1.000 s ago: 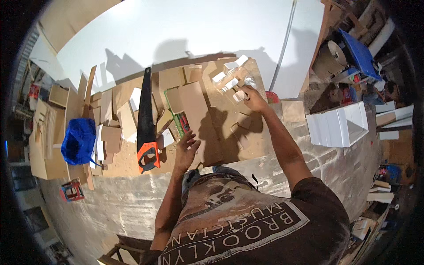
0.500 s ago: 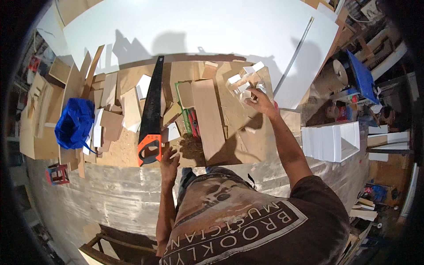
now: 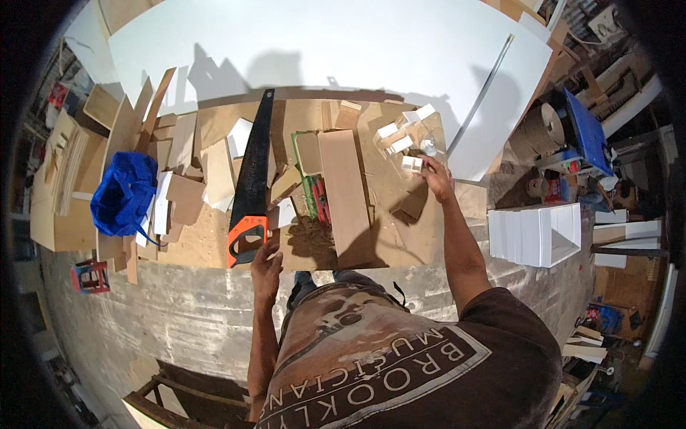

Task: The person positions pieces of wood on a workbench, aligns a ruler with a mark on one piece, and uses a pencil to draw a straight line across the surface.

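Observation:
My right hand (image 3: 439,180) pinches a small white block (image 3: 412,164) at the right side of the workbench. Just beyond it lies a cluster of similar small white pieces (image 3: 400,143), with a clear, shiny item (image 3: 429,146) beside them. My left hand (image 3: 266,263) is at the bench's near edge, empty, its fingers loosely bent and apart. It is close beside the orange handle of a handsaw (image 3: 250,171); whether it touches the handle I cannot tell. The saw's dark blade points away from me across wood scraps. A light brown board (image 3: 344,193) lies between my hands.
Wood offcuts (image 3: 214,171) and a blue bag (image 3: 125,193) are on the left. A green-edged piece and red-handled tool (image 3: 319,200) lie beside the board. Behind is a large white panel (image 3: 343,43) bearing a metal straightedge (image 3: 482,93). A white box (image 3: 536,232) stands at right.
My right hand has drawn nearer from the cluster, bringing a small white block with it. My left hand has shifted slightly left and nearer, staying by the saw handle.

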The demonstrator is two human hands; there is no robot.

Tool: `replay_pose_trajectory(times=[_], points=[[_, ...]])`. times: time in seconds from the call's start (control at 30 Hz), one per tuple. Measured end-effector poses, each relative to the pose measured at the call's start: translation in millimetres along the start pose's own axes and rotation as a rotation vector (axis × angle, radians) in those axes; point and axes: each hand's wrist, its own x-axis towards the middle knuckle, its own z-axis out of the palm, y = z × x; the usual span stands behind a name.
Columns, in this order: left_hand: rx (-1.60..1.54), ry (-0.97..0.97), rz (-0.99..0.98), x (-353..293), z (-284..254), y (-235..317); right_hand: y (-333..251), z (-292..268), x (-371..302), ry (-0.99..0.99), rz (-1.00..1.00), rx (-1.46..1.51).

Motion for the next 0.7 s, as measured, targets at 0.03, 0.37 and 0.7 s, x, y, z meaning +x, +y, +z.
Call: replay_pose_trajectory(times=[0.03, 0.37, 0.7], points=[[-0.008, 0.009, -0.003, -2.2, -1.4, 0.1, 4.9, -1.3, -2.0, -0.013, -0.026, -0.095], [0.007, 0.003, -0.022, -9.5, 0.1, 2.4, 57.0, 8.9, -6.1, 0.151, -0.290, -0.390], [0.036, -0.013, 0.001, -8.5, -1.1, -3.5, 30.5, 56.7, -4.8, 0.485, -0.358, -0.383]])
